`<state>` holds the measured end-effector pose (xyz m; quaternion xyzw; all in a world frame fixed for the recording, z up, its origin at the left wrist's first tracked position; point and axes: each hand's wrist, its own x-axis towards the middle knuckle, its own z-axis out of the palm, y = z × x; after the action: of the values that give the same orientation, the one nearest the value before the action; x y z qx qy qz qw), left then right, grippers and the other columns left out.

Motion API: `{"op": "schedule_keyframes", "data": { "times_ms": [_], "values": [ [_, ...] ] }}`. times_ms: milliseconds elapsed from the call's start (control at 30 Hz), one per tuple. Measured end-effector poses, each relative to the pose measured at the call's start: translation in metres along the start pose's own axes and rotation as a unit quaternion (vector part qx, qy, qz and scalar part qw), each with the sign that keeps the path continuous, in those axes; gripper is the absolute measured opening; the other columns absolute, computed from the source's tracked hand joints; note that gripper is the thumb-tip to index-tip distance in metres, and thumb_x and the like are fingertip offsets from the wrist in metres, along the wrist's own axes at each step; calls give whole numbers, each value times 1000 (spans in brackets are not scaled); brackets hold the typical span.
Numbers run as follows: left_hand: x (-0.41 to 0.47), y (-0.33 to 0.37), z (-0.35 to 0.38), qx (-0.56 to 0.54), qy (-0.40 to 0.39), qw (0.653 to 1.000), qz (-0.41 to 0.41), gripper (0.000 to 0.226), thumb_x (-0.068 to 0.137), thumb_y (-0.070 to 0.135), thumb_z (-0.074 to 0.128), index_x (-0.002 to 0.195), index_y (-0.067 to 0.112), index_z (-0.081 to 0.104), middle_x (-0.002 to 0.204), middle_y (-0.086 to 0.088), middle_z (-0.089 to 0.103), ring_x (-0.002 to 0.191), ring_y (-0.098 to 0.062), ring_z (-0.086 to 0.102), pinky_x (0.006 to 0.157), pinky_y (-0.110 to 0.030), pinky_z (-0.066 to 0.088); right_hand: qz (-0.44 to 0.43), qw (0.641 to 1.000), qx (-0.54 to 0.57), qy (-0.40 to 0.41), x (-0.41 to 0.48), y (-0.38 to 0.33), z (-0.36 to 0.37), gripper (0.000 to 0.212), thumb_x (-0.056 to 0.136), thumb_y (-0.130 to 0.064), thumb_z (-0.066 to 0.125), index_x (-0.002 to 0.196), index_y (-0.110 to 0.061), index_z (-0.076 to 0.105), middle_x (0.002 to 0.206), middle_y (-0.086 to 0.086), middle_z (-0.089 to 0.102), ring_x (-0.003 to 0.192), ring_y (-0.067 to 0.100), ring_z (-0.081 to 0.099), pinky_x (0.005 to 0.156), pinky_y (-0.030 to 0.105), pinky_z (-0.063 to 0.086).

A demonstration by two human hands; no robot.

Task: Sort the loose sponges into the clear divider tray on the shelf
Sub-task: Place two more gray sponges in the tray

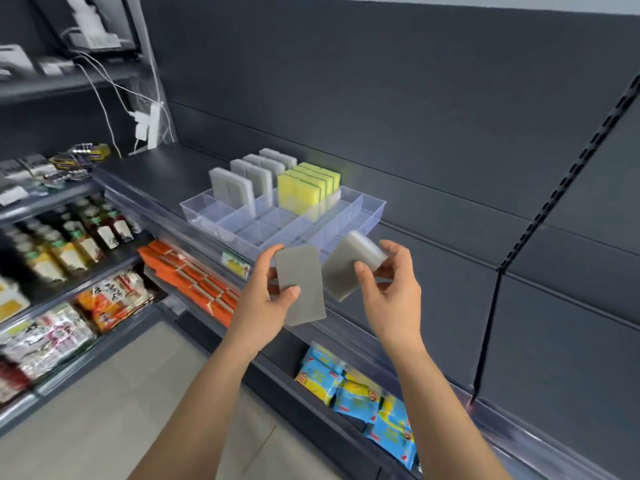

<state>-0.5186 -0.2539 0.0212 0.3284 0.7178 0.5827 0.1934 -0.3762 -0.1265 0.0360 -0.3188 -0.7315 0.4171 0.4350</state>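
Note:
A clear divider tray sits on the dark shelf. Several grey sponges stand upright in its left slots, and several yellow sponges stand beside them to the right. The near and right compartments hold nothing. In front of the tray, my left hand grips a flat grey sponge held upright. My right hand pinches a second grey sponge with a paler side, tilted toward the first. Both held sponges hover just before the shelf's front edge.
The dark shelf stretches right, with a slotted upright on the back panel. Blue and yellow packets lie on the shelf below, orange packs to the left. Bottles and snack bags fill the left rack. White plugs and cables hang at the shelf's far end.

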Motion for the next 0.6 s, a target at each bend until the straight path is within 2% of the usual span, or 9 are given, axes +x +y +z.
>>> {"op": "schedule_keyframes", "data": {
  "times_ms": [67, 133, 267, 400, 533, 600],
  "values": [
    [7, -3, -17, 0, 14, 1000, 4, 67, 88, 11, 63, 116, 65, 34, 113, 17, 55, 95, 3, 57, 71, -19, 46, -8, 1000, -2, -10, 5, -8, 19, 35, 87, -29, 65, 116, -32, 46, 88, -13, 58, 76, -2, 57, 65, 5, 42],
    [16, -7, -34, 0, 28, 1000, 9, 66, 87, 9, 63, 120, 60, 36, 117, 13, 55, 100, -3, 56, 77, -26, 48, -17, 1000, 1, -20, 12, -13, 39, 33, 87, -29, 66, 112, -37, 46, 87, -14, 58, 77, 0, 58, 64, 6, 41],
    [39, -16, -66, 9, 44, 999, 8, 65, 87, 11, 64, 120, 59, 36, 117, 14, 55, 101, -8, 57, 80, -31, 50, -28, 999, 3, -44, 29, -22, 79, 32, 86, -30, 66, 107, -42, 46, 89, -16, 59, 83, 1, 58, 69, 15, 44],
    [68, -27, -96, 14, 51, 999, 1, 65, 87, 13, 65, 119, 61, 35, 116, 18, 53, 103, -4, 54, 76, -27, 48, -33, 998, 6, -61, 51, -26, 119, 31, 86, -32, 66, 107, -42, 46, 91, -14, 61, 79, -5, 58, 64, 13, 43],
    [100, -33, -121, 21, 60, 998, -1, 65, 86, 14, 66, 118, 62, 35, 112, 25, 52, 101, 1, 54, 70, -18, 43, -32, 997, 12, -75, 79, -29, 158, 30, 86, -32, 66, 108, -39, 47, 92, -14, 61, 81, -3, 58, 64, 12, 44],
    [115, -36, -133, 21, 57, 998, -6, 65, 87, 14, 66, 116, 63, 36, 114, 22, 53, 103, -2, 54, 71, -20, 45, -33, 996, 12, -76, 90, -30, 176, 29, 86, -32, 66, 107, -39, 47, 92, -17, 60, 81, -4, 58, 62, 9, 45]
  ]
}}
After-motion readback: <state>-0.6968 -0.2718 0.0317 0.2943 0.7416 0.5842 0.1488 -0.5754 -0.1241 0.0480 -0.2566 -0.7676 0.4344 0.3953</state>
